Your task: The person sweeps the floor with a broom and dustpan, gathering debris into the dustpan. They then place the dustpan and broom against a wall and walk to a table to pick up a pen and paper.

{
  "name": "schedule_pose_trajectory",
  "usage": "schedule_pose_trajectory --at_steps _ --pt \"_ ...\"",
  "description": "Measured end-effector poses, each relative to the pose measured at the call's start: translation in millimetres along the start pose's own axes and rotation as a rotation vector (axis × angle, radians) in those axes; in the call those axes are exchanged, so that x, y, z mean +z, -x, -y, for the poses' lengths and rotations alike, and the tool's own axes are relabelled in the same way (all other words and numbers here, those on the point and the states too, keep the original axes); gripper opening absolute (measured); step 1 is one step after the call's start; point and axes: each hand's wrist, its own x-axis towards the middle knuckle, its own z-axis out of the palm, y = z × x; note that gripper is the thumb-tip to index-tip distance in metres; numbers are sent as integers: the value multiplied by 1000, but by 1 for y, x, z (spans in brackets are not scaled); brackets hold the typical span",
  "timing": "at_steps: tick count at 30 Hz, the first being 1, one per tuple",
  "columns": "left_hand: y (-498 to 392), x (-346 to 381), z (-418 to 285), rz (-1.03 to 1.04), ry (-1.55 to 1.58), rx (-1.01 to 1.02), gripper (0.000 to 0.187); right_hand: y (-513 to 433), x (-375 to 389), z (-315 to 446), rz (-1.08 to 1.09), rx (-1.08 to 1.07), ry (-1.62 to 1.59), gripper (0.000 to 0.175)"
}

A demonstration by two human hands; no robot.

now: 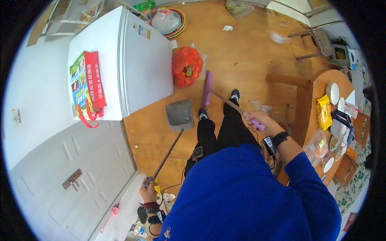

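My left hand (149,191) is closed around the upper end of the long handle of a grey dustpan (180,114), whose pan rests on the wooden floor between the refrigerator and my feet. The purple grip of a broom (207,89) is in my right hand (261,122). The broom's purple head lies on the floor just beyond my shoes, right of the dustpan. Beyond it, a red plastic bag (187,67) with something inside stands against the refrigerator. Both wrists wear dark straps with small devices.
A white refrigerator (147,63) with a shopping bag (89,84) on top stands left, near a grey door (72,159). At right is a wooden table (307,126) bearing bowls and packages. A wooden stool (321,42) and plastic scraps (279,38) are farther off. A thin cable hangs by my left side.
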Motion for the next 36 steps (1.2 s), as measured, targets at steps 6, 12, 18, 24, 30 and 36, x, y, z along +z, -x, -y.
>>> schedule_pose_trajectory --at_steps 6,12,18,24,30,36 --pt "-7 18 -15 86 4 104 28 1 -33 20 -188 -197 64 17" --pt "-3 37 -49 74 -79 141 29 7 -50 23 -187 -238 193 18" --pt "-1 56 -87 75 -76 170 28 -5 -70 46 -171 -188 243 18" --pt "17 93 -153 118 -133 256 20 41 -169 123 -244 -252 265 10" --pt "32 139 -211 25 77 315 16 49 -207 171 -244 -343 101 8" --pt "26 153 -258 26 148 296 17 29 -162 204 -111 -445 -28 23"
